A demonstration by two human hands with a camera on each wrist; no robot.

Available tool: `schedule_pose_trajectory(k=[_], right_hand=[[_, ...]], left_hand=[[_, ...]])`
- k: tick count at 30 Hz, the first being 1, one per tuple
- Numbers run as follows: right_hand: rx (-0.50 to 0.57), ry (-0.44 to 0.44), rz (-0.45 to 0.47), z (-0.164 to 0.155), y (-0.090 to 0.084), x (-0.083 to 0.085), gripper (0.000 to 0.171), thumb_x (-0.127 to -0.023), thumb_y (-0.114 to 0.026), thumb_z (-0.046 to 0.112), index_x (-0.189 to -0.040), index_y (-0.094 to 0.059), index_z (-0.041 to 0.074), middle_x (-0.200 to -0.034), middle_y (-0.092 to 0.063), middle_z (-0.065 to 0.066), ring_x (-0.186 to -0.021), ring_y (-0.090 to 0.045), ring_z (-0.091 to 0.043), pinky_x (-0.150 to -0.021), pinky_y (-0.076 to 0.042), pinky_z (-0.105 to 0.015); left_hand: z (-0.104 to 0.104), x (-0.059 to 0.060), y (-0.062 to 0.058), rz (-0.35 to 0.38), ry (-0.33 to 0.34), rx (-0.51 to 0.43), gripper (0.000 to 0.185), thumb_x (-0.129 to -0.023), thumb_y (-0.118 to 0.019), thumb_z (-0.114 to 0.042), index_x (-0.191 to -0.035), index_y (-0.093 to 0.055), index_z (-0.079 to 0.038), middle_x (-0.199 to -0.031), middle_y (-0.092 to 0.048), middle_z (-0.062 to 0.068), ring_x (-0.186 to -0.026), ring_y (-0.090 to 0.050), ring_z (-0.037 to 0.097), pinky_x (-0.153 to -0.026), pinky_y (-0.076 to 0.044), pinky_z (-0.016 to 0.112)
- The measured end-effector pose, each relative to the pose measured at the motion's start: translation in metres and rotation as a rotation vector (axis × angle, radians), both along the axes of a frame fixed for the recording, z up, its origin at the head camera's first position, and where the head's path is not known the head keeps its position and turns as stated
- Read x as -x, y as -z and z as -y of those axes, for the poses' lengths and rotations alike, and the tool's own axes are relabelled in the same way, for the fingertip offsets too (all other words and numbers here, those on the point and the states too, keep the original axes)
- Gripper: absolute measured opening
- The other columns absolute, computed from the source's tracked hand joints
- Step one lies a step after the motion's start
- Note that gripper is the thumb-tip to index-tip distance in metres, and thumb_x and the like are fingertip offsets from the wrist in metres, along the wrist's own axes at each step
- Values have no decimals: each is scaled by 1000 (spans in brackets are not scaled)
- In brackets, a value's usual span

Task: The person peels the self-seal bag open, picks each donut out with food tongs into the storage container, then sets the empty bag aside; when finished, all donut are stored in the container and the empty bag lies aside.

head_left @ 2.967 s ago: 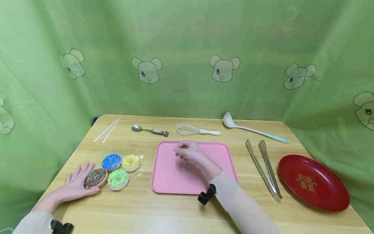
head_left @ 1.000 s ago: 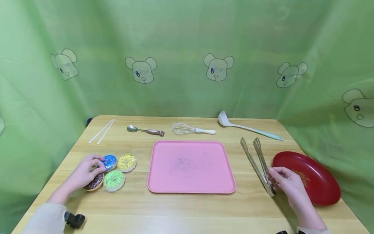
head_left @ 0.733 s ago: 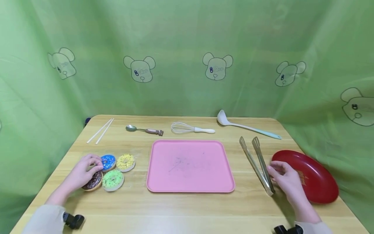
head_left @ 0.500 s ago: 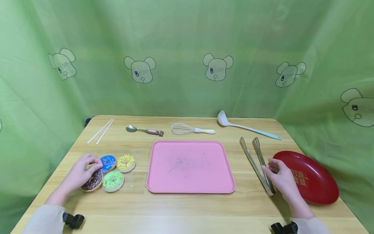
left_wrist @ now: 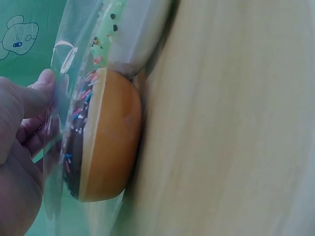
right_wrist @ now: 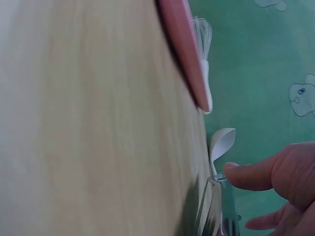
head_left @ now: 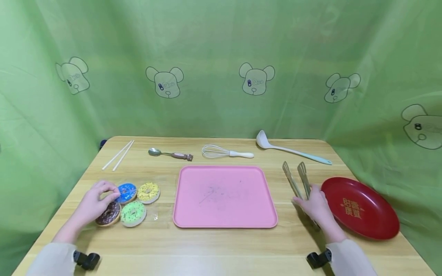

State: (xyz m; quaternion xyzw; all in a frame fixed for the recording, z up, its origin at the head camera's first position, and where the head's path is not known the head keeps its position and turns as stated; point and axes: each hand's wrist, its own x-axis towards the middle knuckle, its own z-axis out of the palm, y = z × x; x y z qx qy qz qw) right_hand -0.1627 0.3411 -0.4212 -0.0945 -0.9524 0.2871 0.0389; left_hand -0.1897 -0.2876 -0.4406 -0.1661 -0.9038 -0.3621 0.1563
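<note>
My left hand (head_left: 94,204) pinches clear plastic film (left_wrist: 55,115) between thumb and fingers. The film lies over a chocolate donut (left_wrist: 110,135) with sprinkles, beside a green donut (head_left: 132,213), a blue donut (head_left: 127,191) and a yellow donut (head_left: 148,191). To the right, my right hand (head_left: 317,207) is spread over the metal tongs (head_left: 302,174). Its thumb lies at their left side and its fingers at their right. The tongs' ends stick out beyond the hand; their middle is hidden. In the right wrist view, thumb and fingers are apart, close to the tongs.
A pink tray (head_left: 224,222) lies mid-table. A red oval plate (head_left: 373,214) sits right of the tongs. Along the back lie white sticks (head_left: 119,155), a spoon (head_left: 179,155), a whisk (head_left: 228,151) and a ladle (head_left: 290,150). Green curtain (head_left: 214,107) surrounds the table.
My right hand went from above the tray to beside the red plate, then left onto the tongs. My left hand went from flat beside the donuts to pinching the film.
</note>
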Motion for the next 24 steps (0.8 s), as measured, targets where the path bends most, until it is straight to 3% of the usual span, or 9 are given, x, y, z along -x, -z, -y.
schedule_pose_trajectory(k=[8,16,24], right_hand=[[-29,43,49,-1,8,19,90,-76,-74,20,-133,-17,-18,-113,-38,-45,-101,-41,-57,-81,-41,-62],[-2,47,18,-1,9,21,82,-73,-64,10,-136,-18,-16,-116,-39,-44,-101,-44,-53,-84,-41,-61],[12,25,-74,5,6,20,74,-75,-64,12,-138,-30,-6,-123,-44,-37,-103,-48,-48,-85,-42,-60]], left_hand=[[0,0,-2,19,1,-11,5,-84,-67,-9,-86,-63,-7,-95,-59,9,-94,-44,14,-83,-38,54],[-1,0,-2,35,4,-13,5,-85,-66,-8,-85,-62,-6,-95,-58,10,-96,-45,25,-83,-38,55],[-1,0,-2,25,-1,-12,5,-86,-66,-9,-84,-62,-7,-95,-58,8,-94,-44,15,-83,-38,53]])
